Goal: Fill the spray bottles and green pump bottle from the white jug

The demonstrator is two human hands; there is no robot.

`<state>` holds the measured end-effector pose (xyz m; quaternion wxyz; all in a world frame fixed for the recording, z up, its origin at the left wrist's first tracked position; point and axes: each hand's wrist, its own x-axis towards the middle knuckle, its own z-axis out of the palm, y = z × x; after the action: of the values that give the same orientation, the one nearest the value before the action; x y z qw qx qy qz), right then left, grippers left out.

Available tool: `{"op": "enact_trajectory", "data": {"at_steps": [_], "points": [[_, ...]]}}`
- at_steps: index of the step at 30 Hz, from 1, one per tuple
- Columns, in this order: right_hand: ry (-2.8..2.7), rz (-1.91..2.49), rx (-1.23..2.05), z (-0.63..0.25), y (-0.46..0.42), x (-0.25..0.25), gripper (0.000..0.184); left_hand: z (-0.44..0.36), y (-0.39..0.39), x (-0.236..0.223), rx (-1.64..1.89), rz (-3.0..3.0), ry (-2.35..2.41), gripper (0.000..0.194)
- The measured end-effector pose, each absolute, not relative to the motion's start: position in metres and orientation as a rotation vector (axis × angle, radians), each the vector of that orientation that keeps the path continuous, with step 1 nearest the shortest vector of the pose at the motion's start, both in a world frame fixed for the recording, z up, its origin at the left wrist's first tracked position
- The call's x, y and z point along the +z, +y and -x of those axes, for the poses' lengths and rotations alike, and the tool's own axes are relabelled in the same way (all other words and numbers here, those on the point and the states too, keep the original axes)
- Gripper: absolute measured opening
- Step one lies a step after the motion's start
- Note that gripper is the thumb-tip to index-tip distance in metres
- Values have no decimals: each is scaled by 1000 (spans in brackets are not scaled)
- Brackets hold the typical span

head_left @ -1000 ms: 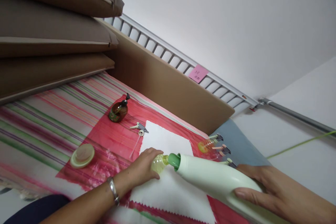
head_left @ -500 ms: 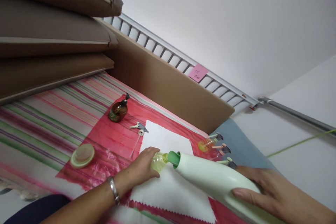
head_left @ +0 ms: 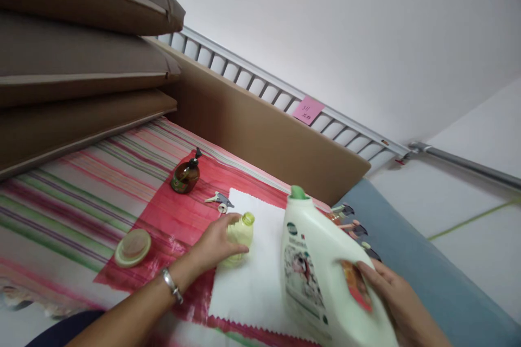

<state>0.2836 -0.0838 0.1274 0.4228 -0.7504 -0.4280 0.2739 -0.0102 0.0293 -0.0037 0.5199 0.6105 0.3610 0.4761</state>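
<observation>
My left hand (head_left: 217,246) is wrapped round a small clear yellowish bottle (head_left: 241,234) with an open neck, which stands on or just over a white cloth (head_left: 252,293) with zigzag edges. In my right hand (head_left: 386,282) is a large pale green detergent jug (head_left: 313,260), gripped by its handle. The jug is close to upright, its green spout (head_left: 298,192) pointing up and apart from the bottle. Beyond my left hand lies a detached spray trigger (head_left: 221,200). A round pale green cap (head_left: 133,248) rests to the left.
A brown pump bottle (head_left: 185,174) stands on the red sheet (head_left: 163,211) over a striped cloth. Several spray bottles (head_left: 354,226) are partly hidden behind the jug. Stacked cushions (head_left: 81,49) rise at left; a brown board (head_left: 260,124) leans before a radiator (head_left: 238,70).
The jug has swung from lying over the bottle mouth to nearly upright, its spout leaving the bottle. My left hand still holds the bottle, which has shifted slightly.
</observation>
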Motion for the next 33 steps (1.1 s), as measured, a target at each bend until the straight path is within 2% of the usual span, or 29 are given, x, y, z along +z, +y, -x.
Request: {"op": "enact_trajectory", "data": {"at_steps": [3, 6, 11, 17, 25, 33], "points": [[-824, 1661, 764, -275, -58, 104, 39, 27, 44, 11, 1240, -1357, 852, 58], [-795, 1526, 581, -260, -25, 76, 39, 43, 54, 22, 1298, -1303, 891, 56], [-734, 1481, 352, -236, 39, 37, 41, 62, 60, 27, 1385, -1261, 963, 54], [-701, 1560, 216, -220, 94, 17, 39, 75, 64, 21, 1404, -1302, 1110, 58], [-868, 1636, 297, -216, 88, 1, 31, 78, 74, 17, 1503, -1279, 1257, 62], [-984, 1675, 363, -229, 77, 1, 45, 79, 68, 21, 1520, -1229, 1275, 64]]}}
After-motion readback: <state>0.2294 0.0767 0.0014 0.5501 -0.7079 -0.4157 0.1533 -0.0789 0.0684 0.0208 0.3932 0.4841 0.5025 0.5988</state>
